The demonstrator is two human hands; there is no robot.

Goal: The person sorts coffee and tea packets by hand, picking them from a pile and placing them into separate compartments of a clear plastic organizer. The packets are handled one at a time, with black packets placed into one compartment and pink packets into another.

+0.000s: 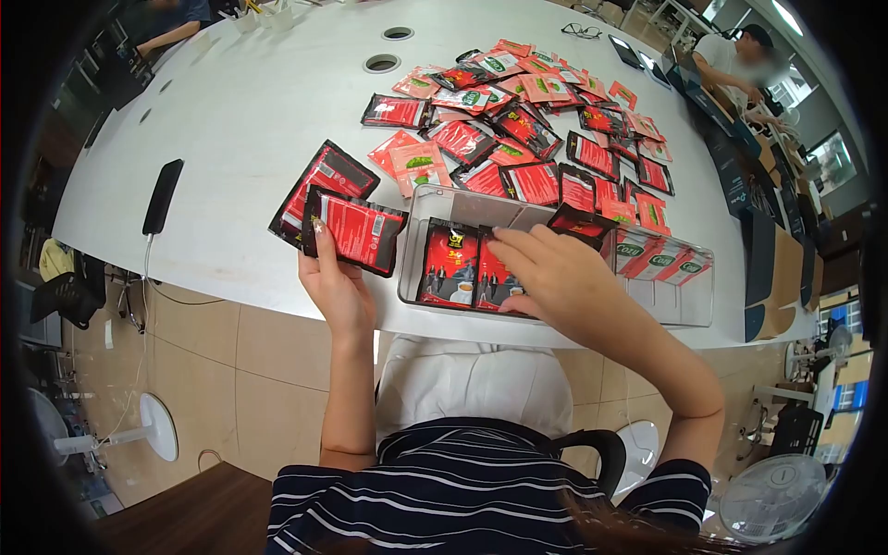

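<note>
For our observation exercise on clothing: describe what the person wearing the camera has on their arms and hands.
Both arms are bare below the short sleeves, which are dark navy with thin white stripes. The left hand and the right hand wear no gloves, and no watch, bracelet or ring shows.

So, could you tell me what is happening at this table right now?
A person's left hand holds two dark red sachets above the edge of the white table. The right hand rests on black sachets standing in a clear tray, which also holds green-logo sachets. Many more loose sachets lie spread on the table beyond it.
</note>
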